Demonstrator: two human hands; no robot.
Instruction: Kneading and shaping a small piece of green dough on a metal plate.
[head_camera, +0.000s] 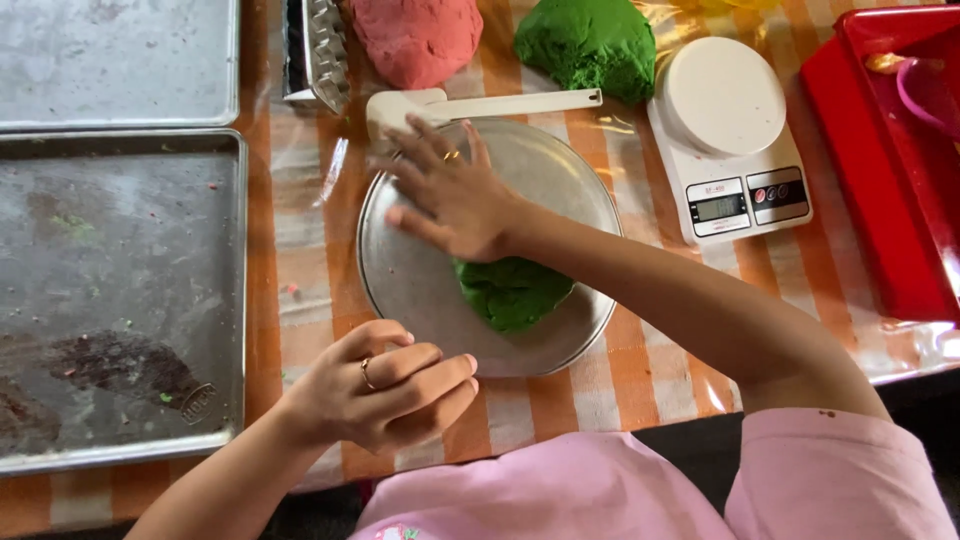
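the right hand (455, 195) lies flat over a round metal plate (590, 190), fingers spread and stretched toward the plate's far left rim, palm down. it grips nothing — the heel of the hand sits at the edge of a lump of green dough (512, 292), which rests on the plate's near half, a little right of centre. the forearm crosses in from the lower right, over the plate's right side, so the hand seems placed to press or steady rather than to lift; whether the palm really touches the metal cannot be told from above.

the left hand (385, 385) hovers just in front of the plate's near rim, over the orange checked cloth (640, 375). its fingers are loosely curled, half closed, with a ring showing; if something small sits inside the curl it is hidden, so i cannot tell.

the other things are laid out around the plate, within arm's reach. behind it lie a white spatula (500, 104), a big red ball of dough (418, 38) and a larger green mass (588, 45). a white kitchen scale (725, 130) stands just right of the plate, clear of it, its pan bare. a red tray (880, 200) sits at the far right. on the left two worn baking sheets (120, 300) lie flat, the nearer one flecked with crumbs and dark stains.
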